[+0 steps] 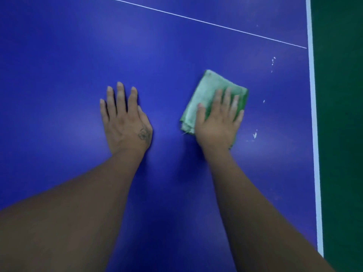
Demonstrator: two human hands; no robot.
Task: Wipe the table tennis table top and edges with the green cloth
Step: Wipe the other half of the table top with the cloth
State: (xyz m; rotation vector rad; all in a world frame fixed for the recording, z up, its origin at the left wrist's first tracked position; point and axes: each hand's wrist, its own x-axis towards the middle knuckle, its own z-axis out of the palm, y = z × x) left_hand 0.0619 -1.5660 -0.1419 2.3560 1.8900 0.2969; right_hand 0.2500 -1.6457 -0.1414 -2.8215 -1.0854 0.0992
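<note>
The blue table tennis table top [176, 55] fills the view. A folded green cloth [206, 95] lies flat on it, right of centre. My right hand [218, 122] presses down on the cloth's near half with straight fingers, covering that part. My left hand [125, 118] rests flat on the bare blue surface, palm down, fingers straight, a hand's width left of the cloth.
A white edge stripe [314, 134] runs along the table's right side, with green floor [341, 114] beyond it. A thin white line [206, 22] crosses the top diagonally. Small white specks [254, 136] mark the surface between the cloth and the right edge.
</note>
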